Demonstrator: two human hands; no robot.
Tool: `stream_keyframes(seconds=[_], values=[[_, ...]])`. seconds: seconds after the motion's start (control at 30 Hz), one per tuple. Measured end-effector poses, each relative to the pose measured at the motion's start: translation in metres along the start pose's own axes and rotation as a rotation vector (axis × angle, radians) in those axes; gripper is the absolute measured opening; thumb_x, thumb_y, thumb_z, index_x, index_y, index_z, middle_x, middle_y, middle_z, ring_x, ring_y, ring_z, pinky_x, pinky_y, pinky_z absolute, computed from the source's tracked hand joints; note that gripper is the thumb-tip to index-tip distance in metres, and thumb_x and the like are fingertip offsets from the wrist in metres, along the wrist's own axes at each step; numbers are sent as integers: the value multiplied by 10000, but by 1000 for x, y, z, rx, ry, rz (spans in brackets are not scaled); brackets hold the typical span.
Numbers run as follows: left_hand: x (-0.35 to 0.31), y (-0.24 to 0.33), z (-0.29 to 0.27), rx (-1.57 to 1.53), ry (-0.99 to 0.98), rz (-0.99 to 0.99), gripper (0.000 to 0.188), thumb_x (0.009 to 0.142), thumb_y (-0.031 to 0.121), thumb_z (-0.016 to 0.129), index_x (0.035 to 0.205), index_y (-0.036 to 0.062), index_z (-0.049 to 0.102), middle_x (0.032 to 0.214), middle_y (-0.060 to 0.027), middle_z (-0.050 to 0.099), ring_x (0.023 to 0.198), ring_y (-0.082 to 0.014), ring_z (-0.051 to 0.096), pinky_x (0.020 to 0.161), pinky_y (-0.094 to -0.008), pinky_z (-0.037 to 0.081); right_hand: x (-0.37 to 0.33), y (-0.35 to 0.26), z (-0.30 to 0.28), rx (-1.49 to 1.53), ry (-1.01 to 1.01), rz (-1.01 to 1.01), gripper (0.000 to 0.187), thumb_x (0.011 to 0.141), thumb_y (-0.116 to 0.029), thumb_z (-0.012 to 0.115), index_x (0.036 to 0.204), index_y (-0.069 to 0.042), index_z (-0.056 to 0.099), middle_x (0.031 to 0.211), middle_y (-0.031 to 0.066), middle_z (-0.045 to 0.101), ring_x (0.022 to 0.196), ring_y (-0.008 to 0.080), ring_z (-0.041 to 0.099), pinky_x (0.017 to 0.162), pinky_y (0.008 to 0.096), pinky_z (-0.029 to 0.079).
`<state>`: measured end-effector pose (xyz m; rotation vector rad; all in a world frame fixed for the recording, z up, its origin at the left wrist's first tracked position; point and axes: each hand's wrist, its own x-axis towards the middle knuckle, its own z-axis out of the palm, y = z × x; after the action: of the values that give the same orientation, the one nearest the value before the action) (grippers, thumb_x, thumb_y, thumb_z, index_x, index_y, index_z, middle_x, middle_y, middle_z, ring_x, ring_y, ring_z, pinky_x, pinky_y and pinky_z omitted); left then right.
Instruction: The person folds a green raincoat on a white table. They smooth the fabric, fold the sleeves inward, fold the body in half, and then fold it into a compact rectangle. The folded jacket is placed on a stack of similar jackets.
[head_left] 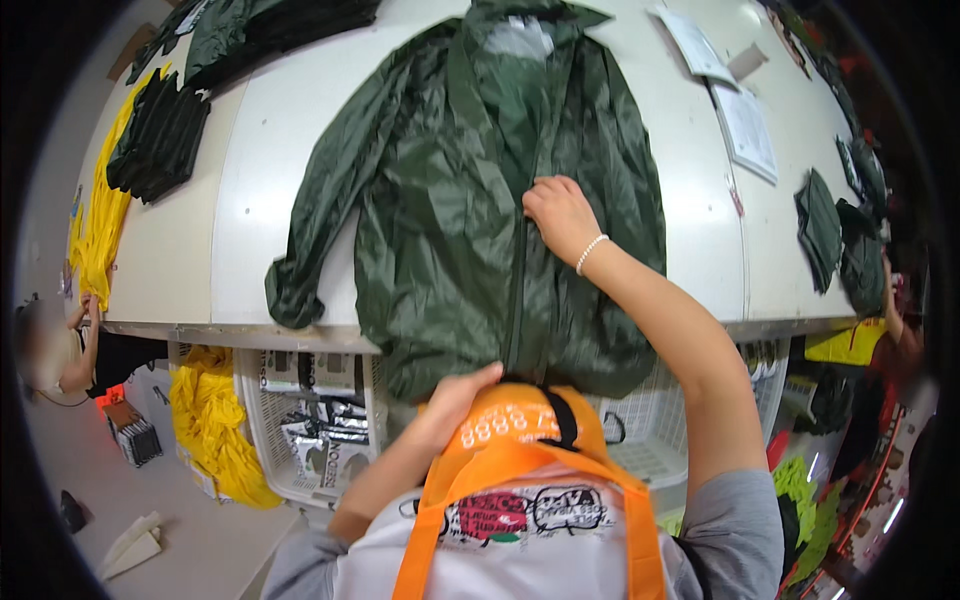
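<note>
A dark green rain jacket (430,220) lies spread front up on the white table (270,130), collar at the far side, its lower part hanging over the near edge. The front is partly parted at the top, showing the lining and a pale patch inside the collar. My right hand (562,215) is closed on the front edge at mid-chest, fingers curled around the zip line. Down at the hem, my left hand (460,395) pinches the jacket's bottom near the front closure, thumb on top; its other fingers are mostly hidden. One sleeve stretches out to the left with its cuff bunched.
Folded dark green garments (158,140) are stacked at left beside a yellow garment (105,210) that another person's hand (90,300) touches. Papers (745,130) lie at right. White baskets (255,430) under the table hold packaged goods. Yellow fabric (210,420) spills nearby. My orange apron (440,500) touches the hem.
</note>
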<state>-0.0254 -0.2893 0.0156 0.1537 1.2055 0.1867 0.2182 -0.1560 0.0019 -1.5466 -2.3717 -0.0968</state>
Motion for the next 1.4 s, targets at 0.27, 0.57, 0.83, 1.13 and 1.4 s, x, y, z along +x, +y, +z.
stream_keyframes(seconds=[0.27,0.57,0.83,1.13,1.4], values=[[-29,-38,5,45,370,-320,479,798,197,747,1131,-88,556,951,-142,670,756,-233,657,717,-344,532,171,163,36,-476,-76,165,61,813,-147,573,849,-141,621,880,37,632,897,222,600,685,362,490],[39,-148,-32,277,268,-228,623,798,528,682,1067,-33,657,1090,-144,648,978,-176,602,821,-306,474,232,213,58,-309,-57,417,193,850,-239,621,939,-71,654,1032,102,618,1047,279,548,844,434,454],[14,-1,-167,397,829,653,484,878,384,632,556,30,558,522,-6,522,501,-85,475,496,-252,374,-49,22,-20,795,-939,486,293,936,-244,507,851,27,581,709,168,596,636,265,637,638,392,516],[70,219,-232,264,674,715,666,830,467,673,1172,-68,474,694,-64,607,526,-94,525,475,-207,394,-165,157,-30,815,17,1303,609,952,-224,493,1401,-47,121,1065,221,437,716,276,500,572,332,399],[78,207,-226,523,1032,1122,495,907,377,595,1192,-11,481,841,-60,608,669,-102,534,596,-241,449,-194,149,-29,175,8,982,366,914,-210,565,1164,56,548,1140,240,561,1075,379,532,947,404,411]])
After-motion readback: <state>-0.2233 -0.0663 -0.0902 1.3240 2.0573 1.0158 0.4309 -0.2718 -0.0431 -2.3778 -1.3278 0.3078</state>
